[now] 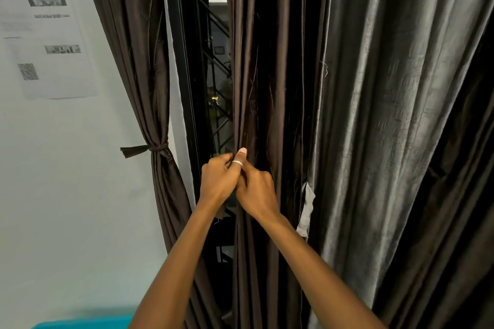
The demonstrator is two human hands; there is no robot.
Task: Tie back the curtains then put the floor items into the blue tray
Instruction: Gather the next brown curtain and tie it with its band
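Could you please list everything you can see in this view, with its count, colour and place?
tied curtain: one, dark brown, left, gathered against the wall
tie-back: one, dark brown, knotted round the tied curtain
middle curtain: one, dark brown, centre, hanging loose
grey curtain: one, silvery grey, right
window: one, black frame and grille, between the brown curtains
paper sheet: one, white, print blurred, on the wall, upper left
wall: one, white, left
blue object: one, teal-blue, bottom left edge, mostly cut off, perhaps the tray
ring: one, silver, on a thumb
left hand: one, gripping the middle curtain's left edge
right hand: one, gripping the same edge
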